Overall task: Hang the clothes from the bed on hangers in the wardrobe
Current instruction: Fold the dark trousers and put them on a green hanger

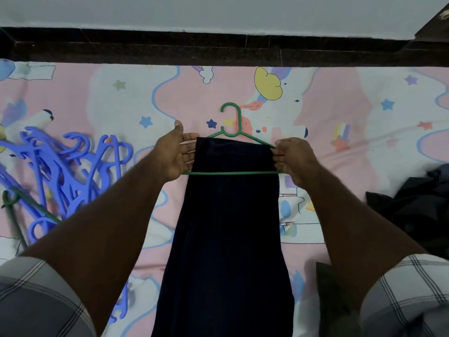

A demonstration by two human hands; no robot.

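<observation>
Currently, two hands thread dark trousers through a green hanger lying on a patterned bed.

Dark navy trousers lie flat on the bedsheet, their long axis running from the person's body away toward the wall, with the far end passed under the hanger's crossbar. A green hanger sits crosswise over them, hook pointing away. Directly between both hands, the trousers' far edge sits equally near each. Left hand is open, palm inward, fingers flat against the fabric's left edge. Right hand pinches the hanger's right corner and the cloth there. Further left of the left hand lies a heap of blue hangers; right of the right hand, a pile of dark clothes. No wardrobe is visible.
</observation>
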